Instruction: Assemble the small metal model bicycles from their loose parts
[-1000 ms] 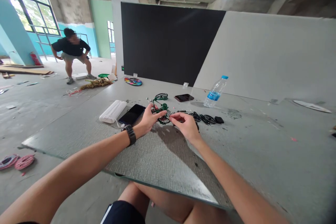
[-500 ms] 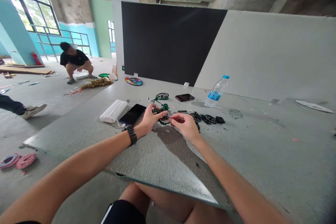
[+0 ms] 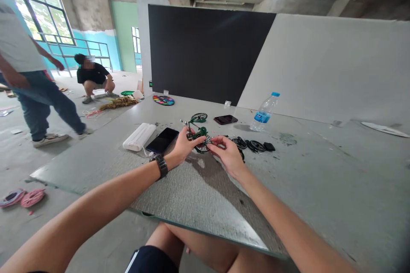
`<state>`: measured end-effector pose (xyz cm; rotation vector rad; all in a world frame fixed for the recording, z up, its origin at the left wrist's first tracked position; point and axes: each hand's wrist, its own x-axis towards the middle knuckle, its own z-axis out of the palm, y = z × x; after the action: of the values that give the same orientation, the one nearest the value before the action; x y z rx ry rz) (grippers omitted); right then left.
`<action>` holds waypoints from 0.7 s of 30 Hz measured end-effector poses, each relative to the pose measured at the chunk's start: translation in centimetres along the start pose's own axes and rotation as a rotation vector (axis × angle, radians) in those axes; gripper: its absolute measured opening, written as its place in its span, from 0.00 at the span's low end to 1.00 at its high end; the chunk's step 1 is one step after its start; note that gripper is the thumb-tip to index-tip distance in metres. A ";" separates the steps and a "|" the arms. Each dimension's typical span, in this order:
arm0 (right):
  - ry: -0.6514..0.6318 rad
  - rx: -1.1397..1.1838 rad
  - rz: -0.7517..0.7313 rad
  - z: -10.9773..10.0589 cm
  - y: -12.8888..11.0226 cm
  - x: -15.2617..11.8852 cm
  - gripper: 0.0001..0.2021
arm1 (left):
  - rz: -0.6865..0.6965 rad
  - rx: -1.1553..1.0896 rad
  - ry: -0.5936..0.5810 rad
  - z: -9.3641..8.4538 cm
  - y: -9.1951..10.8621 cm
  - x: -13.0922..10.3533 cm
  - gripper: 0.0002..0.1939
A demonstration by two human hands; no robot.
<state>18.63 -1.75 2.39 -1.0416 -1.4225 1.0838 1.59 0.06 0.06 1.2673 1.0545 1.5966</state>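
Note:
A small green model bicycle with black spoked wheels is held just above the table, in the middle of the view. My left hand grips it from the left, thumb lying along the near wheel. At the right side of that wheel is my right hand, its thumb and fingertips pinched together. Whatever is between those fingertips is too small to make out. Black wheels and small parts lie on the table just beyond and right of my right hand.
Left of my hands lie a white power bank and a dark phone. Farther back are another phone, a paint palette and a water bottle. Two people are at the far left, one squatting.
A person in a white top and jeans has come farther into view at the left. The squatting person has shifted slightly. My hands have barely moved on the bicycle.

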 end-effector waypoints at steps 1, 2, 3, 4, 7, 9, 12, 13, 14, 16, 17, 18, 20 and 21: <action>0.003 0.021 0.008 0.0 0.1 0.0 0.21 | 0.009 -0.014 -0.007 0.0 0.0 0.0 0.26; 0.006 0.024 0.008 -0.1 0.1 0.1 0.22 | 0.014 -0.024 -0.015 0.1 0.0 0.0 0.26; 0.007 0.007 -0.002 -0.1 0.2 0.1 0.22 | 0.013 -0.033 -0.024 0.1 -0.1 0.0 0.26; 0.006 -0.026 -0.021 -0.2 0.2 0.2 0.22 | 0.010 -0.040 -0.029 0.1 -0.1 0.0 0.26; 0.005 -0.164 -0.113 -0.3 0.3 0.4 0.23 | -0.007 -0.062 -0.030 0.2 -0.1 0.1 0.26; -0.004 -0.233 -0.170 -0.4 0.3 0.4 0.22 | -0.022 -0.099 -0.003 0.1 0.0 0.2 0.26; -0.035 -0.304 -0.225 -0.5 0.0 0.4 0.21 | -0.030 -0.144 0.051 0.0 0.1 0.3 0.27; -0.037 -0.323 -0.235 -0.6 -0.1 0.4 0.21 | -0.036 -0.146 0.055 -0.1 0.1 0.3 0.27; -0.030 -0.343 -0.242 -0.7 -0.1 0.4 0.21 | -0.048 -0.144 0.045 -0.1 0.2 0.3 0.27; -0.007 -0.376 -0.251 -0.9 -0.2 0.5 0.21 | -0.084 -0.133 0.005 -0.1 0.3 0.2 0.27; -0.004 -0.386 -0.253 -1.1 -0.2 0.6 0.21 | -0.100 -0.131 -0.011 0.0 0.4 0.1 0.28; -0.012 -0.389 -0.253 -1.3 -0.1 0.7 0.21 | -0.115 -0.132 -0.013 0.0 0.4 0.1 0.28; -0.061 -0.413 -0.251 -1.9 0.0 1.1 0.21 | -0.140 -0.156 -0.001 0.1 0.4 0.1 0.28; -0.092 -0.456 -0.256 -2.3 0.0 1.2 0.19 | -0.145 -0.168 0.014 0.1 0.4 0.2 0.29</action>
<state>20.74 -0.35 2.80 -1.0931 -1.8747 0.6411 1.62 0.13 0.47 1.0452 0.9762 1.5507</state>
